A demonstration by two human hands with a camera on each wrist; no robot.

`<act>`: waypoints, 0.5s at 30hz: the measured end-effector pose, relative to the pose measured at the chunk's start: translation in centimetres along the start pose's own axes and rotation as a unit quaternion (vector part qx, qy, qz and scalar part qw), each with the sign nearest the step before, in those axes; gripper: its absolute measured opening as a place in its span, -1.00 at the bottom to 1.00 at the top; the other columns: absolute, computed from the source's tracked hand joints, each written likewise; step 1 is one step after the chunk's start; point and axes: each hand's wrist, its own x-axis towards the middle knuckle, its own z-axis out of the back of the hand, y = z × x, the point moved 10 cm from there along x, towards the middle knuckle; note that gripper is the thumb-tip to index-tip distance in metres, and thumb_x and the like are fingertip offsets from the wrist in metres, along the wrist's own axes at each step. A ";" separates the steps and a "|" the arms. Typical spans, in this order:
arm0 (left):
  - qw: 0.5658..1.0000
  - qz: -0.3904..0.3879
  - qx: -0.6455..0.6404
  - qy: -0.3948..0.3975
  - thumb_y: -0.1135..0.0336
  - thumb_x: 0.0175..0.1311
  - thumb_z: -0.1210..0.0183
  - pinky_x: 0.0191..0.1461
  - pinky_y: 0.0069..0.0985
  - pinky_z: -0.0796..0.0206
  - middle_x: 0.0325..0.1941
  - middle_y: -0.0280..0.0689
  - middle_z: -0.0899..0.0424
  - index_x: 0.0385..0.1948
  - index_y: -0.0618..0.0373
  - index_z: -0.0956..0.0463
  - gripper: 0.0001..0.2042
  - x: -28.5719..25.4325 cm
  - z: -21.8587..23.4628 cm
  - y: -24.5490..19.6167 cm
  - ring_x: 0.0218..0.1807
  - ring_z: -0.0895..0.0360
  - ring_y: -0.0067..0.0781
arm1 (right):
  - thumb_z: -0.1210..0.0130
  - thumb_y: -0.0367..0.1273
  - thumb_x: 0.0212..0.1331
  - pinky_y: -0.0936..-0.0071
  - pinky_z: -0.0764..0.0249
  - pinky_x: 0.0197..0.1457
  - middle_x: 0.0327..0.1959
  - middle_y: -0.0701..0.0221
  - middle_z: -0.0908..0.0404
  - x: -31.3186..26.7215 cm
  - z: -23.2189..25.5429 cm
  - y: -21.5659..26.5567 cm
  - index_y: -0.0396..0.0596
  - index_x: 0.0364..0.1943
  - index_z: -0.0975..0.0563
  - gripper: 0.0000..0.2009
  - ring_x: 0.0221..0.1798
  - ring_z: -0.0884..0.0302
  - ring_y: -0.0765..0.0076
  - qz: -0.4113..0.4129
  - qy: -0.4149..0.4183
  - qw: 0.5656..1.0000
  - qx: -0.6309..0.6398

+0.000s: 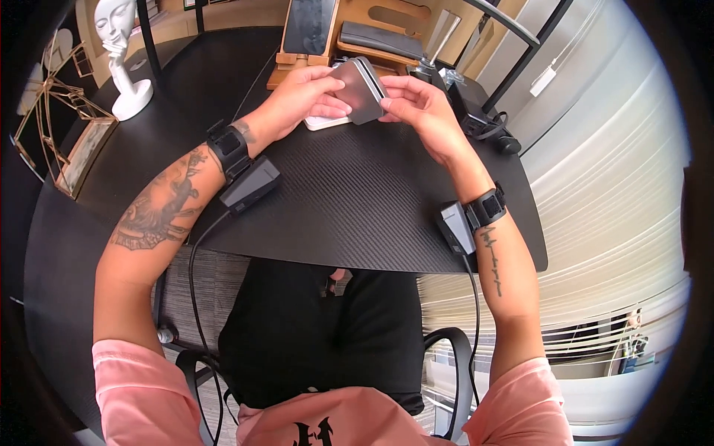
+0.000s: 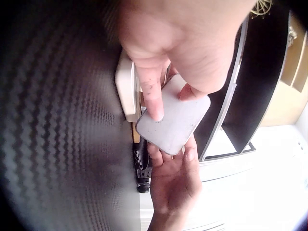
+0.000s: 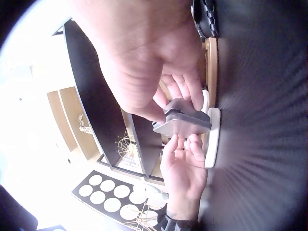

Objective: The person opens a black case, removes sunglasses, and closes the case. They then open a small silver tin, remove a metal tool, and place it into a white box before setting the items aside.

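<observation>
Bracing a gray case (image 1: 354, 91) above a black desk (image 1: 335, 201)

In the head view, the case sat tilted at the upper center of the frame, held off the desk. The left hand (image 1: 301, 97) pinched its left side with bent fingers; the right hand (image 1: 422, 111) gripped the opposite edge between thumb and fingertips. A white slab (image 1: 326, 123) lay partly hidden beneath; whether the case touched it could not be told. A wooden stand (image 1: 281, 76) rose behind.

In the left wrist view, the case showed a smooth, matte face with rounded corners at center, the left fingers bent onto it. It looked stiff and metal-like, probably light enough for fingertips, though apt to slip or scuff. The desk's woven-patterned surface filled the left side.

In the right wrist view, a dark slot (image 3: 177, 112) marked the case's thick edge at center, near the right thumb. Opposite edges appeared the surest hold.
</observation>
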 end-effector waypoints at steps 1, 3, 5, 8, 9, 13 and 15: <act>1.000 -0.002 0.000 -0.001 0.36 0.30 0.00 -0.11 -0.58 -0.52 -0.17 -0.05 -0.54 -0.01 0.41 -0.31 -0.68 0.1 0.1 0.0 -0.20 -0.62 -0.34 | -0.16 -0.55 0.06 0.56 -0.50 -0.04 -0.14 0.32 -0.58 0.0 0.0 0.0 -0.25 0.01 -0.45 -0.63 -0.15 -0.53 0.50 0.001 0.002 1.000 -0.001; 1.000 0.016 -0.013 -0.003 0.34 0.33 -0.01 -0.18 -0.67 -0.53 -0.20 -0.16 -0.55 -0.12 0.27 -0.33 -0.78 0.0 0.0 0.2 -0.27 -0.63 -0.46 | -0.23 -0.56 -0.01 0.55 -0.50 -0.03 -0.14 0.31 -0.58 0.1 -0.2 0.2 -0.28 0.02 -0.44 -0.57 -0.15 -0.53 0.51 0.021 0.008 1.000 -0.015; 1.000 0.012 0.002 -0.012 0.32 0.32 -0.03 -0.16 -0.63 -0.53 -0.19 -0.12 -0.55 -0.05 0.35 -0.31 -0.70 -0.1 0.0 0.1 -0.25 -0.63 -0.42 | -0.24 -0.58 -0.04 0.55 -0.50 -0.03 -0.14 0.29 -0.58 0.2 -0.1 0.1 -0.29 0.02 -0.43 -0.55 -0.14 -0.53 0.51 0.025 0.006 0.999 -0.023; 1.000 0.005 0.019 -0.016 0.28 0.30 -0.05 -0.15 -0.60 -0.52 -0.18 -0.10 -0.54 0.02 0.42 -0.30 -0.61 0.1 0.0 0.0 -0.25 -0.62 -0.40 | -0.22 -0.58 -0.01 0.56 -0.51 -0.04 -0.14 0.29 -0.59 0.1 -0.2 0.0 -0.30 0.04 -0.42 -0.55 -0.14 -0.54 0.50 0.031 0.010 0.998 -0.050; 1.000 -0.002 0.024 -0.011 0.27 0.30 -0.07 -0.16 -0.61 -0.52 -0.19 -0.11 -0.54 0.02 0.42 -0.31 -0.60 0.1 0.0 -0.1 -0.25 -0.62 -0.41 | -0.19 -0.57 0.02 0.56 -0.53 -0.06 -0.15 0.28 -0.59 0.1 -0.2 0.0 -0.31 0.07 -0.40 -0.55 -0.15 -0.55 0.49 0.022 0.004 0.999 -0.049; 0.998 0.015 0.057 -0.008 0.23 0.32 -0.06 -0.24 -0.72 -0.52 -0.25 -0.27 -0.54 0.01 0.30 -0.32 -0.65 -0.1 -0.2 0.0 -0.32 -0.61 -0.59 | -0.08 -0.54 0.15 0.57 -0.56 -0.11 -0.16 0.25 -0.59 0.1 -0.1 -0.4 -0.33 0.14 -0.33 -0.57 -0.16 -0.57 0.44 -0.001 -0.011 0.999 -0.034; 0.998 0.009 0.055 -0.014 0.25 0.31 -0.07 -0.23 -0.70 -0.52 -0.23 -0.22 -0.54 0.02 0.35 -0.31 -0.62 -0.2 -0.2 -0.1 -0.31 -0.61 -0.57 | -0.04 -0.53 0.18 0.57 -0.57 -0.11 -0.15 0.23 -0.58 0.2 -0.1 -0.5 -0.34 0.14 -0.32 -0.59 -0.16 -0.58 0.42 0.002 -0.007 1.000 -0.020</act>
